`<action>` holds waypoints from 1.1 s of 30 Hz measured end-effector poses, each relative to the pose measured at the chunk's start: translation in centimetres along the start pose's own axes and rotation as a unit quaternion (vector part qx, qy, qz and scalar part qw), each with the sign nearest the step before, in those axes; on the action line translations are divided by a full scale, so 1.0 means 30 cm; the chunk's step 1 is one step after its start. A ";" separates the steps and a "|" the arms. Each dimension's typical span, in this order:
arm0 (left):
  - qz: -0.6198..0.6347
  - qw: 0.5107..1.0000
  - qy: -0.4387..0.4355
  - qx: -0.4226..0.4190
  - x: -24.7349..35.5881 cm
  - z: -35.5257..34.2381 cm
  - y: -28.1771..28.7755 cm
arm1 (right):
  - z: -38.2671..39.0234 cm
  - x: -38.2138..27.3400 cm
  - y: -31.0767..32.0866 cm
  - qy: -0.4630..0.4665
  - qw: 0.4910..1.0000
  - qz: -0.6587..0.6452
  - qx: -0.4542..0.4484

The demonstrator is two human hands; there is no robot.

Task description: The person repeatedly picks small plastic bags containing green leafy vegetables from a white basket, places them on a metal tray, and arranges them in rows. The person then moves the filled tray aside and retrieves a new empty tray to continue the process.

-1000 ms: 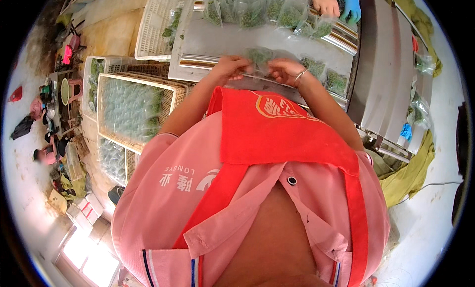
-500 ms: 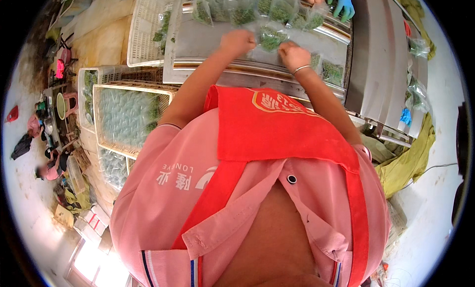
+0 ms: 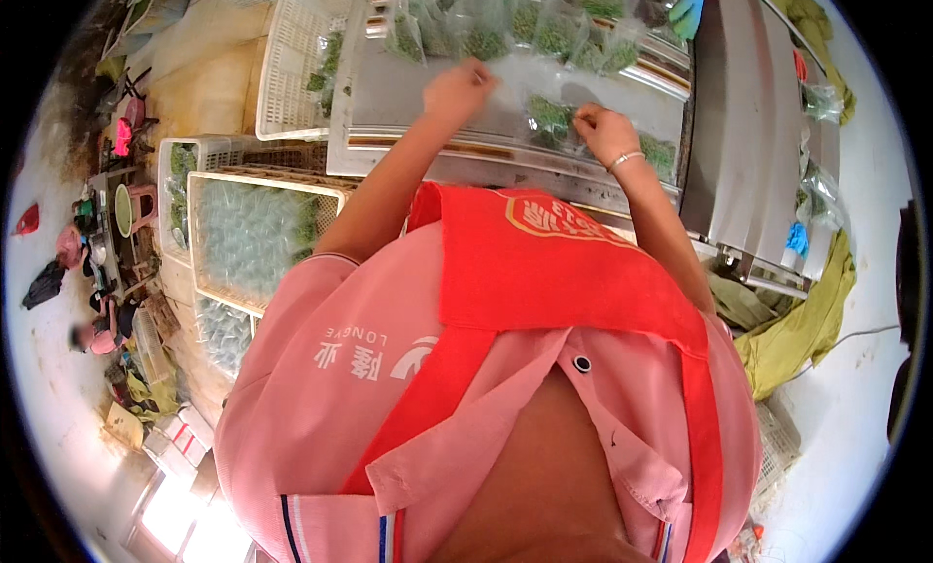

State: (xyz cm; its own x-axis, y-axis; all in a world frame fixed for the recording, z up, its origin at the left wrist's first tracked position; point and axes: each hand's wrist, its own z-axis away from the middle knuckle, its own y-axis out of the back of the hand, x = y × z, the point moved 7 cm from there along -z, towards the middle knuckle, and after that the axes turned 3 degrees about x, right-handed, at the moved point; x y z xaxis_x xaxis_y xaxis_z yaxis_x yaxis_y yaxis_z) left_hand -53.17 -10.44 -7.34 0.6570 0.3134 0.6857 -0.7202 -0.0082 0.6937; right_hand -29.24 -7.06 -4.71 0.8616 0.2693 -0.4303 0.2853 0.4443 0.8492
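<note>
Both hands at a clear bag of greens (image 3: 549, 116) mid-bench: right hand (image 3: 604, 133) pinches its edge, left hand (image 3: 457, 85) clenched beside. Filled bags (image 3: 544, 34) line the far edge; a crate (image 3: 255, 235) holds more.

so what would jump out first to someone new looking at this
The red apron over a pink shirt fills the lower middle. Above it, the left hand and the right hand reach onto a metal table, the right hand at a clear bag of greens. White crates stand at left.
</note>
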 end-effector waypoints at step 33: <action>0.455 0.862 0.148 -0.169 -0.248 0.104 0.050 | -0.126 -0.261 -0.246 -0.119 0.779 -0.538 -0.299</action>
State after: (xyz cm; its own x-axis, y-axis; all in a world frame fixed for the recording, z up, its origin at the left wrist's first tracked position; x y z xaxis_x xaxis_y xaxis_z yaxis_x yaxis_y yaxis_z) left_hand -58.44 -15.75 -10.71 -0.2637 0.5520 0.7911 -0.9638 -0.1171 -0.2396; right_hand -39.68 -9.21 -8.76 0.3329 -0.6685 -0.6651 0.7112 0.6411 -0.2884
